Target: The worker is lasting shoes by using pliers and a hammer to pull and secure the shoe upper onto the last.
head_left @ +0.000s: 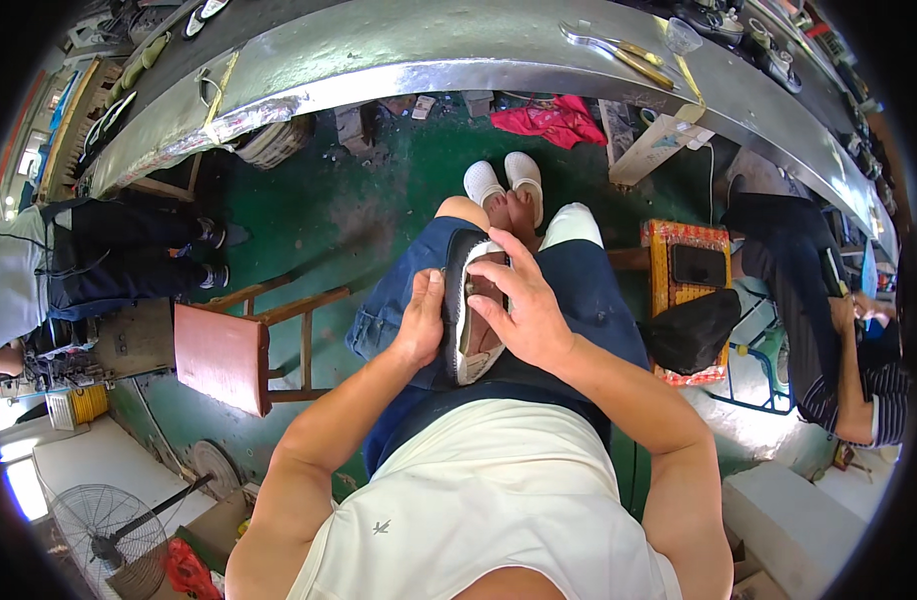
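Over my lap lies a single shoe (477,335), with a pale jagged rim around its opening, a brown inside and a light beige end toward my body. A dark band runs along its left side. My left hand (420,318) is closed on that left side, the thumb pointing away from me. From the right, my right hand (531,308) reaches over the shoe. Its thumb and forefinger lie at the opening, while another finger stretches to the far end. The palm side of this hand is hidden, and so is part of the shoe beneath it.
A metal-edged bench (379,75) curves across the front, bearing pincers (619,52). A stool (222,355) stands at left; a woven seat (671,250) at right holds a phone (699,265) and black cloth (694,330). Other people sit or stand at both sides. A fan (104,545) is lower left.
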Demonstrator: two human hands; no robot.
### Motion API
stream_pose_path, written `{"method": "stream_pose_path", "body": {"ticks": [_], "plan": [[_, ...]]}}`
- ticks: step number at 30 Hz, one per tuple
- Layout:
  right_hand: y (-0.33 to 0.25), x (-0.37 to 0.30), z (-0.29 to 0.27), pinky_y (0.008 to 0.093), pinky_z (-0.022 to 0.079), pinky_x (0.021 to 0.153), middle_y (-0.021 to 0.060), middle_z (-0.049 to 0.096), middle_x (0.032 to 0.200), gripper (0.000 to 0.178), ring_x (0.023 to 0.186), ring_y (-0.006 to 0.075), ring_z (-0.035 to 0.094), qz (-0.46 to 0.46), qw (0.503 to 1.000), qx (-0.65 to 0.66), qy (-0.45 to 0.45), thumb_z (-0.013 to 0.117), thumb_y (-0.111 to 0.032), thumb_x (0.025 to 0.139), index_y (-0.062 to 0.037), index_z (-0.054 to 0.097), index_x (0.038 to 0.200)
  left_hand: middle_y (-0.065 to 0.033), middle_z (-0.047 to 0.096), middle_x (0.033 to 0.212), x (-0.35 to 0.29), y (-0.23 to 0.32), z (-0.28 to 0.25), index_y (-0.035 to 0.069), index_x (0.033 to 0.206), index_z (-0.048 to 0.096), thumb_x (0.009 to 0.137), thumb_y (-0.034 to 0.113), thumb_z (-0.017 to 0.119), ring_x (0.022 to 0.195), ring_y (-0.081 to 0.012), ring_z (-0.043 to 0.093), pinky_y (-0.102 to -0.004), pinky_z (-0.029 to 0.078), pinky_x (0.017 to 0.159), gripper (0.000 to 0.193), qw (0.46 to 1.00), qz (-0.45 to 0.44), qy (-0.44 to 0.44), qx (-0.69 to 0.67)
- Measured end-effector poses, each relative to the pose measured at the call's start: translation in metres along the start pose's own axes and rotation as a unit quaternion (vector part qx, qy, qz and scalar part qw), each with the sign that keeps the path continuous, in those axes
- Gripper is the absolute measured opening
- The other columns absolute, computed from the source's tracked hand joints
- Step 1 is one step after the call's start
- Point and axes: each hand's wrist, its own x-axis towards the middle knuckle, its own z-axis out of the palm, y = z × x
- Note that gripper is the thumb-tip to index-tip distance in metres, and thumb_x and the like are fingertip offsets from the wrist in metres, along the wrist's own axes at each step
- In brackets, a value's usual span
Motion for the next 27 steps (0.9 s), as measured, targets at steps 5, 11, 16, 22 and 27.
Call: {"method": "stream_pose_path", "body": {"ticks": [5, 11, 16, 22, 27], "plan": [[0.01, -0.007, 0.006, 0.0498, 0.038, 0.114, 0.0254, 0.038, 0.153, 0.023, 0.139, 0.0466, 0.041, -0.051, 0.998, -0.024, 0.011, 0.082, -0.011, 0.08, -0.0065, 0.07, 0.1, -0.0005, 0.05, 0.104, -0.007, -0.001, 0.0, 0.01, 0.118, 0.045, 0.113, 0.036, 0.037, 0.096, -0.0086, 0.047, -0.0251, 0.043, 0.088, 0.027, 0.983, 0.115, 0.025, 0.141], [0.01, -0.017, 0.007, 0.0519, 0.034, 0.117, 0.0284, 0.025, 0.159, 0.021, 0.144, 0.0485, 0.032, -0.018, 0.999, 0.011, -0.037, 0.083, -0.013, 0.08, -0.0064, 0.073, 0.098, -0.0014, 0.049, 0.103, -0.018, -0.001, -0.006, 0.006, 0.12, 0.044, 0.113, 0.025, 0.038, 0.095, -0.0102, 0.045, -0.0263, 0.042, 0.088, 0.021, 0.952, 0.175, 0.011, 0.25], [0.033, -0.014, 0.003, 0.0507, 0.028, 0.121, 0.031, 0.018, 0.163, 0.018, 0.149, 0.0496, 0.026, 0.033, 0.995, 0.018, -0.096, 0.079, -0.012, 0.084, -0.006, 0.075, 0.1, -0.0069, 0.058, 0.097, -0.021, 0.02, -0.023, 0.003, 0.117, 0.053, 0.11, 0.023, 0.047, 0.087, -0.0137, 0.056, -0.0304, 0.05, 0.079, 0.023, 0.931, 0.049, -0.049, 0.358], [0.043, -0.002, 0.004, 0.0474, 0.028, 0.122, 0.0298, 0.018, 0.164, 0.019, 0.15, 0.0467, 0.026, 0.081, 0.986, 0.031, -0.144, 0.081, -0.01, 0.079, -0.0063, 0.074, 0.096, -0.0155, 0.063, 0.089, -0.001, 0.062, -0.018, -0.002, 0.109, 0.061, 0.106, 0.031, 0.053, 0.081, -0.0239, 0.066, -0.0372, 0.056, 0.07, 0.034, 0.914, -0.062, -0.118, 0.384], [0.042, 0.017, 0.009, 0.0479, 0.029, 0.121, 0.029, 0.025, 0.16, 0.062, 0.148, 0.0476, 0.029, 0.128, 0.983, -0.022, -0.13, 0.088, -0.011, 0.07, -0.0037, 0.054, 0.122, -0.0113, 0.062, 0.104, 0.021, 0.08, -0.039, -0.002, 0.108, 0.06, 0.106, 0.025, 0.053, 0.09, -0.0201, 0.067, -0.0324, 0.061, 0.071, 0.028, 0.855, -0.106, -0.265, 0.433]]}}
